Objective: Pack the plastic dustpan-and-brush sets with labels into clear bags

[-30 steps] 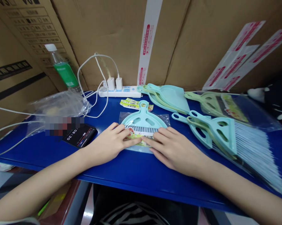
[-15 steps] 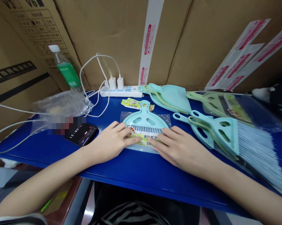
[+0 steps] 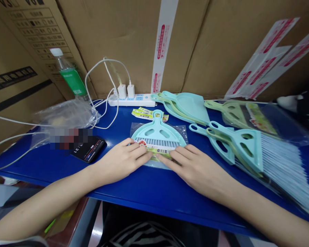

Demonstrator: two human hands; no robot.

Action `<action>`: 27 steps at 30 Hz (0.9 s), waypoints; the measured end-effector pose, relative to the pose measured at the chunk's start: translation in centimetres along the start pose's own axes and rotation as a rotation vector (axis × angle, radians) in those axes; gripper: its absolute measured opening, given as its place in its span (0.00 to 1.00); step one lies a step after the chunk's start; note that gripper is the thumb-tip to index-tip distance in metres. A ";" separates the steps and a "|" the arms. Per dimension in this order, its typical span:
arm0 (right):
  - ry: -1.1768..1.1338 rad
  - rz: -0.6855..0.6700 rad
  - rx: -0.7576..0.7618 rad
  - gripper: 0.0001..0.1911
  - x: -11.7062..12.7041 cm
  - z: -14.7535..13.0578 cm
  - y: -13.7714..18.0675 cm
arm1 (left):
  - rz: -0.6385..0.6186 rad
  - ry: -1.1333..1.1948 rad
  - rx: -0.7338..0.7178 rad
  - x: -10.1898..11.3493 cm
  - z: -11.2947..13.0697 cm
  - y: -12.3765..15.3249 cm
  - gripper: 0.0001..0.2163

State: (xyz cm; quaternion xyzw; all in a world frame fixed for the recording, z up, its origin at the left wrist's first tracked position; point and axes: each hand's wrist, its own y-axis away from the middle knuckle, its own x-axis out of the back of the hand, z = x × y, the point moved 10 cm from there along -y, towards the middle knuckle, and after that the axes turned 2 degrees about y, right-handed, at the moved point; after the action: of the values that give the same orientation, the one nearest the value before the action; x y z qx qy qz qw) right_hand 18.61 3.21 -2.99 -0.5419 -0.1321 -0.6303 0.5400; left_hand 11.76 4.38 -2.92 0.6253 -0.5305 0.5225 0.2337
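Note:
A light blue brush and dustpan set lies on a clear plastic bag in front of me, its handle pointing away. Across its grey bristles lies a yellow and white printed label card. My left hand is closed on the card's left part, fingers curled and thumb along the lower edge. On the right part, my right hand rests with bent fingers closed on the card. The fingertips of both hands are partly hidden.
To the right lie stacked brushes, with dustpans behind and a bagged green set. Flat labels sit near a power strip. At left are a phone, cables, crumpled plastic and a bottle.
Both hands stay on the label card. My right fingers have shifted slightly left and down, and more of the large printed characters shows. The view has moved a little.

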 end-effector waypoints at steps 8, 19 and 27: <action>-0.046 -0.008 -0.063 0.20 -0.4 0.3 -0.1 | -0.087 0.017 0.034 -1.1 -0.5 -0.1 0.16; 0.017 0.060 -0.040 0.23 0.8 -0.2 -0.1 | -0.054 0.037 0.023 -0.4 -0.4 -0.4 0.14; -0.053 0.022 -0.044 0.23 -0.1 -0.3 -0.1 | -0.038 0.045 0.021 -0.5 -0.3 -0.3 0.13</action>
State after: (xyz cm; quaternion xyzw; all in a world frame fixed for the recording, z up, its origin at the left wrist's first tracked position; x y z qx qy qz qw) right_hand 18.40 3.08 -3.14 -0.5714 -0.1268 -0.6125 0.5312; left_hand 11.97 4.95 -3.15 0.6257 -0.5075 0.5374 0.2493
